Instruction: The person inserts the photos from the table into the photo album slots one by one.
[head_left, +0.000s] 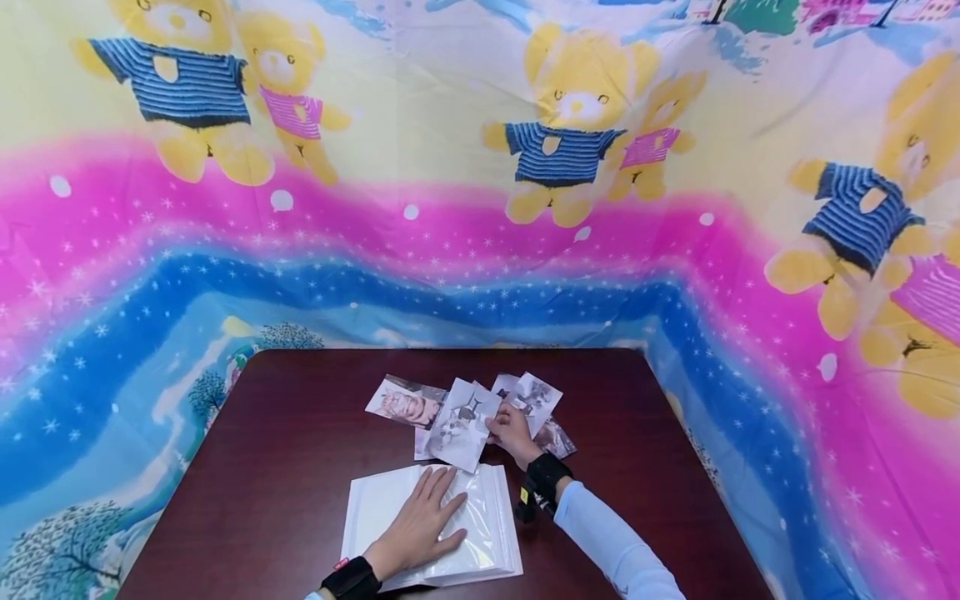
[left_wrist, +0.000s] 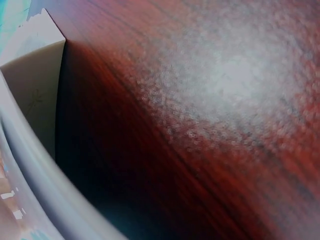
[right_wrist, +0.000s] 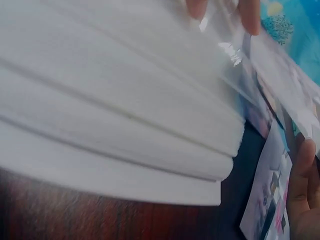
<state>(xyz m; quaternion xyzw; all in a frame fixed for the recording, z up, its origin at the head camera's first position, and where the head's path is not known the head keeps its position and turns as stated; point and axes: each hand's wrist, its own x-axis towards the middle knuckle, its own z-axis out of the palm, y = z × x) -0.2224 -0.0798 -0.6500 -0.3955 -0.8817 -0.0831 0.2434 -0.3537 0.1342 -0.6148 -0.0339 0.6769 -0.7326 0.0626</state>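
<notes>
An open photo album with white pages and clear plastic sleeves lies near the front of the table. My left hand rests on it, fingers spread and fairly straight across the pages. Just beyond the album, my right hand pinches the right edge of a photo with a pale picture. In the right wrist view, left fingertips touch the shiny clear sleeve, and the right hand is at the photo's edge. The left wrist view shows mainly table beside the album's edge.
Several other photos lie overlapping behind the album, including one with a tiger-like animal and another on the right. The dark wooden table has a printed bear curtain around its back and sides.
</notes>
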